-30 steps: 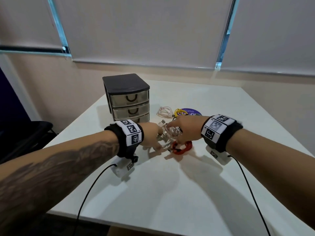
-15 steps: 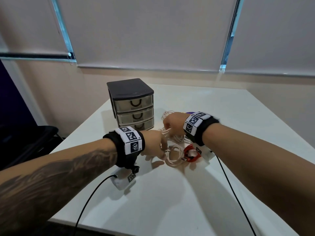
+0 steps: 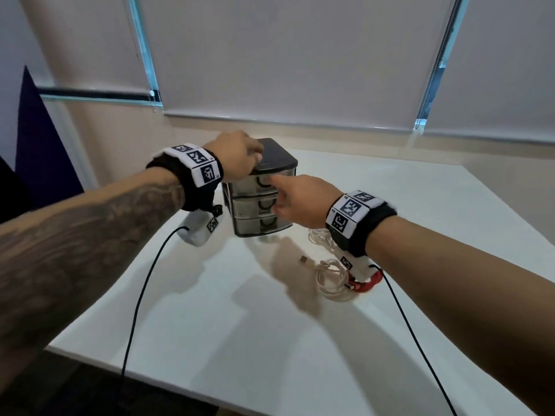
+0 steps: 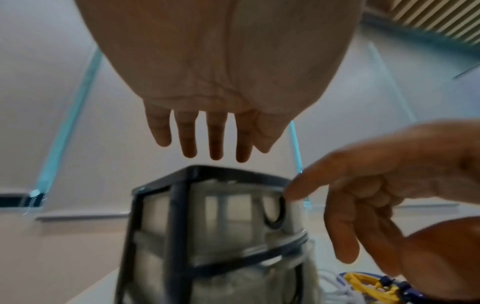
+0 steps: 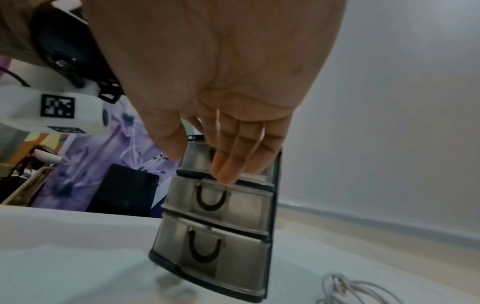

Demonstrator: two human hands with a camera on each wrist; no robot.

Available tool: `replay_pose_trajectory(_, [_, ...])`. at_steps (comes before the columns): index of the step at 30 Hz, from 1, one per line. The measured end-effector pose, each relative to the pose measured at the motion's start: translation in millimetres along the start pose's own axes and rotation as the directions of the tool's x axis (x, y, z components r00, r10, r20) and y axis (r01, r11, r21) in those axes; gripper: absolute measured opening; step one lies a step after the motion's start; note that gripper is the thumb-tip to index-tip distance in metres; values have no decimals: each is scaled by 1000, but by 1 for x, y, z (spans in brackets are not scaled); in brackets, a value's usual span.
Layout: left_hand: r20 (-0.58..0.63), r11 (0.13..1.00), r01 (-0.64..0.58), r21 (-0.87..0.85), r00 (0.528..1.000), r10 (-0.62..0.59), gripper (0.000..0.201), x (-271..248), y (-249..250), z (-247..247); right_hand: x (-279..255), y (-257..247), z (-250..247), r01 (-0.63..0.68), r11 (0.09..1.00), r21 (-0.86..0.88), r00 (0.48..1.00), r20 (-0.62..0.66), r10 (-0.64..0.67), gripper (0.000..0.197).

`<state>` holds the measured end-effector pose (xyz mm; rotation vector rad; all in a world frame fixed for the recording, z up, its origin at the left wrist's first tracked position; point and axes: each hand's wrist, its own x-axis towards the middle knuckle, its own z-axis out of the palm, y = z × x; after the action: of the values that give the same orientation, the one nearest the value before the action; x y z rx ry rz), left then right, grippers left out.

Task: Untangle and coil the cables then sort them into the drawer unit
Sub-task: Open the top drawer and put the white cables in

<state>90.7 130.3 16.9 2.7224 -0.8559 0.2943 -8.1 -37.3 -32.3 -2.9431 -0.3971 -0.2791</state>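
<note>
Fingers of the left hand (image 3: 237, 156) hang straight and empty just above the drawer unit (image 3: 262, 190); the right hand (image 3: 295, 199) reaches its top drawer handle (image 3: 264, 185), white cables (image 3: 332, 276) behind that wrist. Left wrist view: the right forefinger (image 4: 311, 187) touches the handle (image 4: 275, 214), gripping nothing. Right wrist view: fingertips (image 5: 226, 170) overlap the drawer fronts; pulling unbraced could drag the light unit forward

The white table (image 3: 300, 340) in front of me carries the three-drawer unit (image 3: 279, 159) toward its far left side. Just right of the unit lies a white cable bundle (image 3: 319, 235), and nearer me a looser white cable (image 3: 330, 276) with its plug end free, touching a red cable (image 3: 365, 285). A yellow cable (image 4: 369, 284) lies beyond the unit.
</note>
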Motion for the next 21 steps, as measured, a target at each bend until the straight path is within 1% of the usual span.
replay_pose_trajectory(2, [73, 1000, 10, 14, 997, -11, 34, 1, -5, 7, 9, -5, 11, -16, 999, -52, 997, 70, 20, 54])
replay_pose_trajectory(4, [98, 1000, -9, 26, 995, 7, 39, 0, -6, 7, 15, -4, 19, -46, 996, -75, 993, 107, 54, 59])
replay_pose_trajectory(5, [111, 999, -19, 36, 994, 15, 46, -1, -5, 6, 16, -4, 21, -57, 996, -61, 992, 105, 63, 58])
replay_pose_trajectory(6, [128, 998, -32, 57, 991, 24, 58, -2, -6, 7, 17, -4, 23, -67, 997, -35, 993, 95, 70, 55])
replay_pose_trajectory(9, [163, 969, -73, 236, 986, 35, 95, -11, -11, 21, 19, -2, 20, -75, 997, 31, 996, 51, 73, 49])
replay_pose_trajectory(11, [102, 933, -89, 348, 993, 57, 108, -19, -15, 37, 20, -1, 17, -75, 996, 43, 997, 40, 73, 47])
replay_pose_trajectory(13, [21, 915, -98, 391, 995, 98, 107, -23, -17, 47, 20, -1, 15, -74, 996, 50, 997, 36, 73, 45])
replay_pose_trajectory(14, [0, 913, -105, 394, 994, 114, 105, -24, -19, 49, 21, -1, 14, -74, 996, 50, 997, 32, 73, 44])
replay_pose_trajectory(17, [-26, 923, -112, 369, 991, 130, 104, -21, -23, 49, 21, 0, 11, -63, 997, 44, 998, 17, 62, 35])
replay_pose_trajectory(21, [-59, 953, -128, 275, 987, 150, 98, -22, -31, 45, 18, 4, 9, -81, 996, 24, 996, -29, 82, 24])
